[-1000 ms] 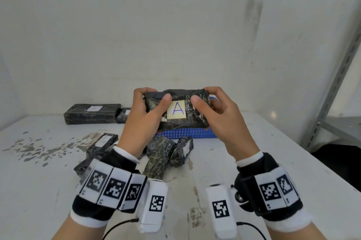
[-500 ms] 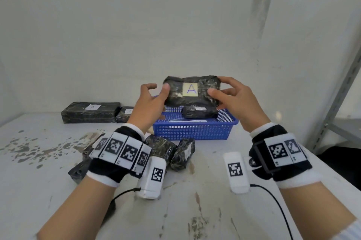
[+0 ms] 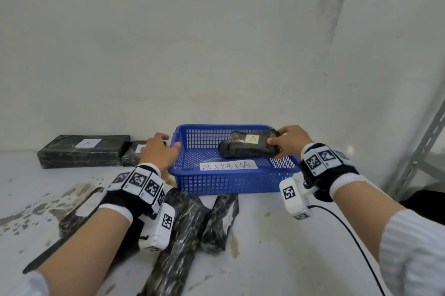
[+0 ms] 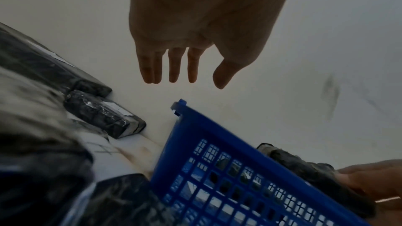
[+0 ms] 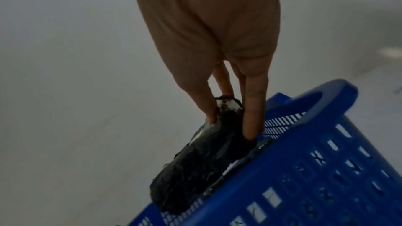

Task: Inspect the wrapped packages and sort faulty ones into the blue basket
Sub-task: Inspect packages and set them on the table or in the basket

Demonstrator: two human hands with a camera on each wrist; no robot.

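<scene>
My right hand lowers a wrapped package into the blue basket.

My right hand point(image 3: 290, 140) pinches the black wrapped package point(image 3: 249, 145) by its end, inside the blue basket point(image 3: 224, 181) on the worktop; my left hand point(image 3: 157, 153) hovers beside it, fingers point(image 4: 174, 65) straight, empty.

Stained white table point(image 3: 277, 242), blue basket point(image 3: 224, 182), black wrapped packages point(image 3: 83, 151)

A pale, off-white wall point(image 3: 192, 42) fills the upper view, flat and bare, with a grey smudge point(image 3: 333, 1) at about one o'clock. Below it runs a white table point(image 3: 277, 247) — worn, with dark flaked patches toward nine o'clock. At three o'clock stands a grey perforated metal shelf upright point(image 3: 423, 143), slanting in the wide lens. The light is soft and even.
</scene>
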